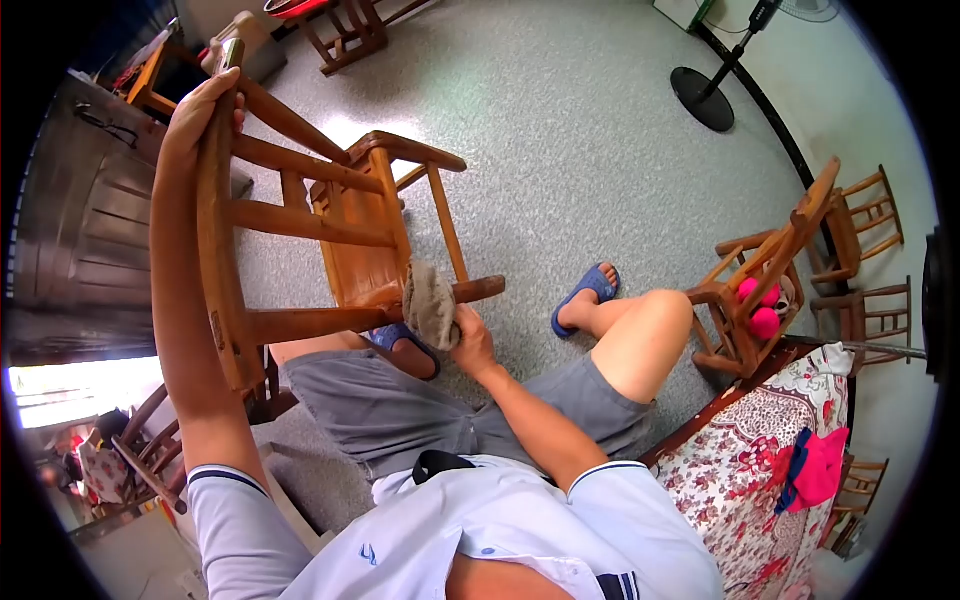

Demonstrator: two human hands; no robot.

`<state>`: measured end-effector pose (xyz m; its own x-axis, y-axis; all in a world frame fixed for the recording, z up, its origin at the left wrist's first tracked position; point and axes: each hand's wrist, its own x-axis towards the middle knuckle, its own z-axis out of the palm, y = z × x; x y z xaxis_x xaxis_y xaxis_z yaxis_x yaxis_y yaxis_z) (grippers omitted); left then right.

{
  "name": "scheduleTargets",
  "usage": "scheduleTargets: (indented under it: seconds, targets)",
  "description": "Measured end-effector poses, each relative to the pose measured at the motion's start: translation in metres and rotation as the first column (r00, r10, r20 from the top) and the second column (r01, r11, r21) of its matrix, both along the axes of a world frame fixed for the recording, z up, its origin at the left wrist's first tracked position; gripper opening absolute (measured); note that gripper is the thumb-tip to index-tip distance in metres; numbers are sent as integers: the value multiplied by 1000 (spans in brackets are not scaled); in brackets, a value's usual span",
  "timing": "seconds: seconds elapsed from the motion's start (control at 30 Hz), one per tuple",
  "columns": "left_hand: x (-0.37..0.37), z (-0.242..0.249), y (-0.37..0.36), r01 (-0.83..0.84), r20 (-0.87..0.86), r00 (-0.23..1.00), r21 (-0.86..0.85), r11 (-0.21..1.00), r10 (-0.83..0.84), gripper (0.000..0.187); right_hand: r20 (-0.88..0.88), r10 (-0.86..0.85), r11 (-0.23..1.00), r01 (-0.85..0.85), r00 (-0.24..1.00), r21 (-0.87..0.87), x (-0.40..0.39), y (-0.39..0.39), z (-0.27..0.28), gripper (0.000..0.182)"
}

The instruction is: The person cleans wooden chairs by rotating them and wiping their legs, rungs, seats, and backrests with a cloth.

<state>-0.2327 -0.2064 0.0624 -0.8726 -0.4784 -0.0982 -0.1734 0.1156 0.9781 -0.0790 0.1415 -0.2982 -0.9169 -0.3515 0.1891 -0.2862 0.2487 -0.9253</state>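
Note:
A brown wooden armchair [365,245] stands tilted in front of my lap, its slatted back toward the left. My left hand [205,105] is closed round the top end of the chair's back rail, at the upper left. In my right hand [472,343] is a grey-brown cloth [431,305], pressed against the chair's wood where the seat meets the near armrest. The cloth hides part of that joint.
Another wooden chair [755,290] holding pink items is at the right, beside a bed with a floral cover [745,460]. A black fan stand [703,98] stands at the upper right. Dark wooden furniture [95,220] lines the left side.

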Motion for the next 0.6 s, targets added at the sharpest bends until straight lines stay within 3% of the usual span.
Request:
scheduleTargets:
  seconds: [0.07,0.13,0.17,0.23,0.3,0.33,0.37,0.43,0.5,0.57,0.6]
  targets:
    - [1,-1,1,-21,10,1000,-7,1000,21,26,29,-51,999,51,998,1,-3,2,-17,18]
    - [2,-2,-4,-25,3,1000,-18,1000,25,26,52,-285,959,284,957,26,-11,11,-41,19]
    - [4,-2,-6,-24,2,1000,-20,1000,24,26,246,-363,932,352,899,91,-16,22,-55,16]
    - [13,0,-11,-4,15,1000,30,1000,4,26,558,-615,754,623,557,208,-33,38,-124,20]
    - [20,1,-11,-3,8,1000,31,1000,3,26,463,-694,691,691,552,213,-45,42,-152,24]
    - [24,3,-9,-8,0,1000,27,1000,8,27,388,-725,686,648,569,331,-46,30,-123,33]
    - [26,3,-7,-14,-7,1000,26,1000,14,27,424,-554,830,514,716,217,-50,27,-124,43]
    - [28,4,0,-7,-13,1000,35,999,8,27,183,-485,866,442,855,233,-44,12,-106,47]
    - [30,4,-1,3,-17,1000,35,999,-2,28,258,-541,841,504,801,199,-37,-1,-82,47]
    - [26,1,-6,22,-39,999,41,999,-21,29,779,-84,904,376,621,-202,-32,-1,4,47]
    - [24,1,-9,27,-43,999,47,999,-25,29,781,68,886,323,621,-334,-24,-5,31,47]
